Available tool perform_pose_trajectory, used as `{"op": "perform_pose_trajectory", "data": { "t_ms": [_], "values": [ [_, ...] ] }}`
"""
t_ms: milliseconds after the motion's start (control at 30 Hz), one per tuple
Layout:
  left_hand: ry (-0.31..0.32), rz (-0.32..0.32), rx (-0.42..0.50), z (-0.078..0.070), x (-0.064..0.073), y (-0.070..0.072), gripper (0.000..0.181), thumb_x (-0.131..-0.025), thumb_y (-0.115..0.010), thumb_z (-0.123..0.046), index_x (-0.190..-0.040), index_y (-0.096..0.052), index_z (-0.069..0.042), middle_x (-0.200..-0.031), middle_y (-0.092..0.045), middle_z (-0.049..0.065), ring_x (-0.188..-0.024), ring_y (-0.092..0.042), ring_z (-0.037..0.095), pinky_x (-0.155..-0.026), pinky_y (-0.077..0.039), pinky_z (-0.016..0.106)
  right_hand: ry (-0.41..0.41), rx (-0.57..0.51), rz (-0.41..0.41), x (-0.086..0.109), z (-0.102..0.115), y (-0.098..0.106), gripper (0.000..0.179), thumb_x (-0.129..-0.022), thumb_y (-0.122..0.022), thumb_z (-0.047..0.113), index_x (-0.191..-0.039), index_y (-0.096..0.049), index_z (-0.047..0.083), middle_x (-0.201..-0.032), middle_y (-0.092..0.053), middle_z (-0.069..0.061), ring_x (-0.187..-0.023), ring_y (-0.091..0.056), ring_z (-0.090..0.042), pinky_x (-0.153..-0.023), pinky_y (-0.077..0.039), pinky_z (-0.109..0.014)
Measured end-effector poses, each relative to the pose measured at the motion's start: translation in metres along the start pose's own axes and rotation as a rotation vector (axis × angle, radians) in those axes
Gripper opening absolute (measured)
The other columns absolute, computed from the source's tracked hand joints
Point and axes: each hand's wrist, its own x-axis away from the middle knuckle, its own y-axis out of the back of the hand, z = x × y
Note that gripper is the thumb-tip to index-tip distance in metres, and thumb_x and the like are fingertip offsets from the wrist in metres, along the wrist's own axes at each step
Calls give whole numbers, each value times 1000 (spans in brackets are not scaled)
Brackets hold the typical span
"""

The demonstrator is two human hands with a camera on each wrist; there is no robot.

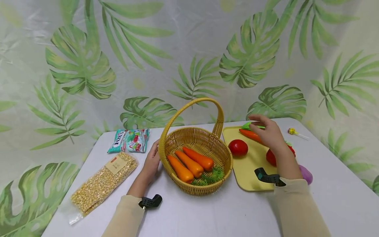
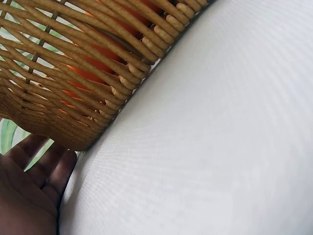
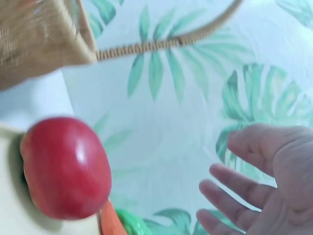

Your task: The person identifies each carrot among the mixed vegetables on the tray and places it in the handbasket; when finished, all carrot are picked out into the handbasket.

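A wicker basket (image 1: 228,158) with a tall arched handle stands mid-table, three orange carrots (image 1: 189,163) with green tops lying in it. My left hand (image 1: 152,162) rests against the basket's left side. In the left wrist view its fingers (image 2: 58,169) reach low along the wicker, near the cloth. Above the yellow tray (image 1: 251,179) hovers my right hand (image 1: 267,131), holding nothing, its fingers spread and loosely bent. Beneath and beside it are a red round fruit (image 1: 238,148), another carrot (image 1: 250,135) and a green vegetable (image 1: 246,126), partly covered by the hand.
Under the right wrist is a red item (image 1: 270,158), partly hidden; a purple vegetable (image 1: 306,174) lies beside the forearm. A lollipop (image 1: 293,131) is at the far right. A FOX'S candy bag (image 1: 130,141) and a packet of yellow kernels (image 1: 103,184) lie left.
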Motion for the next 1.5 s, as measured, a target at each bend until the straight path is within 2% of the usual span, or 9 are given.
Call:
{"op": "perform_pose_trajectory", "data": {
  "t_ms": [267,433,633,800,1033,1300,1500],
  "values": [
    [-14,2,8,-2,-1,0,45,-108,-39,-36,-152,-36,-26,-161,-36,5,-153,-24,25,-124,-16,55,-44,73,-40,-5,-13,11,51,-102,-54,34,-146,-48,10,-149,-49,-20,-135,-45,-43,-106,-41,-60],
    [-5,0,15,-2,-2,-2,45,-108,-40,-33,-152,-37,-25,-159,-39,8,-151,-29,26,-124,-18,54,-53,106,-9,-8,-21,15,48,-102,-55,33,-143,-50,9,-146,-51,-23,-132,-48,-44,-106,-40,-60],
    [-14,0,21,-3,-2,-4,44,-107,-41,-31,-151,-37,-26,-158,-41,7,-148,-34,25,-123,-21,52,-78,213,100,-21,-30,24,49,-102,-55,34,-141,-52,5,-143,-53,-26,-129,-51,-45,-102,-44,-58],
    [-14,-3,6,1,-2,-1,45,-108,-40,-34,-152,-36,-26,-160,-39,7,-152,-28,25,-124,-19,53,-70,288,224,-35,-35,33,47,-100,-58,28,-137,-54,-1,-137,-55,-32,-126,-51,-49,-101,-45,-59],
    [-13,-10,-7,0,0,0,47,-108,-40,-35,-153,-36,-25,-161,-37,7,-154,-24,24,-125,-16,52,-109,309,366,-48,-52,40,44,-99,-60,21,-135,-55,-4,-135,-57,-33,-124,-52,-51,-101,-45,-60],
    [-11,-7,2,-2,1,0,45,-108,-40,-34,-152,-37,-26,-160,-38,6,-153,-25,23,-125,-17,52,-71,342,515,-57,-70,39,45,-97,-62,16,-134,-54,-8,-136,-53,-37,-126,-49,-54,-104,-43,-61],
    [-11,-7,12,-2,1,-1,44,-108,-41,-33,-151,-39,-26,-158,-41,6,-150,-31,25,-124,-20,53,-34,384,573,-59,-78,38,46,-94,-62,14,-136,-55,-3,-137,-50,-40,-127,-44,-58,-105,-38,-65]
  ]
}}
